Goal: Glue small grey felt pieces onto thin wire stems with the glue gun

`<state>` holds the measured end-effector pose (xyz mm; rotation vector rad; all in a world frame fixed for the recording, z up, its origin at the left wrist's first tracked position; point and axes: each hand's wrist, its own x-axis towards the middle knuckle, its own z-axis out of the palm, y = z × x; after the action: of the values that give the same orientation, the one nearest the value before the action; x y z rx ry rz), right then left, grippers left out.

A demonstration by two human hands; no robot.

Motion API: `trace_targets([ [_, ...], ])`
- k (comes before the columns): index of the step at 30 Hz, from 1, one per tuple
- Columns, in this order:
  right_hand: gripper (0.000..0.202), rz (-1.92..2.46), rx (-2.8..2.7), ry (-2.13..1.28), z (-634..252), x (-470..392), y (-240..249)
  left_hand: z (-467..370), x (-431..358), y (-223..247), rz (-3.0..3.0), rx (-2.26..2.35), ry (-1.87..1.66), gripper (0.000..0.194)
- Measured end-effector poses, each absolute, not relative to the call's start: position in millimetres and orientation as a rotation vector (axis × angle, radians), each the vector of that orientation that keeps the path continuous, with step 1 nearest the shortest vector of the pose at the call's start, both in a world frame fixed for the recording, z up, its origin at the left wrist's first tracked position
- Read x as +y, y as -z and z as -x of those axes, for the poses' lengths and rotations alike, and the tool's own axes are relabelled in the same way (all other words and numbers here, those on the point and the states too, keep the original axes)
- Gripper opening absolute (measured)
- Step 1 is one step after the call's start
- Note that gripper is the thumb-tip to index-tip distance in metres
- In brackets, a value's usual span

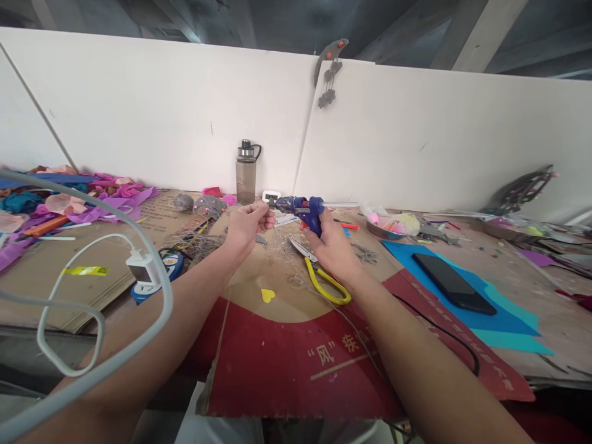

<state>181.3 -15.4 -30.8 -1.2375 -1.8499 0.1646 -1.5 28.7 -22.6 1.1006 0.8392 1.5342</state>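
My right hand (333, 242) is wrapped round the handle of a blue hot glue gun (305, 209), with a clear glue stick (341, 204) poking out of its back. Its nozzle points left, toward my left hand (251, 225). There, thumb and fingers pinch a small dark grey piece (272, 204) close to the nozzle; I cannot tell whether the two touch. Just below my hands, yellow-handled scissors (326, 280) lie on the cardboard (277, 364). A yellow paper heart (267, 296) rests nearer to me.
A water bottle (246, 172) stands against the white partition (161, 111). Coloured scraps (111, 194) are heaped at the left, beside a white charger (142, 268) with its looping cable (164, 290). On the right, a phone (453, 282) lies on blue sheets (509, 320).
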Motion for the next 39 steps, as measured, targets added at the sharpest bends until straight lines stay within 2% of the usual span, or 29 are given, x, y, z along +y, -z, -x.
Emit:
trace_targets([
  [39,0.038,1.229,-1.878,-0.108,-180.7,-19.0,29.2,0.5,29.9,24.4,-1.097,0.813,-1.556,0.015],
])
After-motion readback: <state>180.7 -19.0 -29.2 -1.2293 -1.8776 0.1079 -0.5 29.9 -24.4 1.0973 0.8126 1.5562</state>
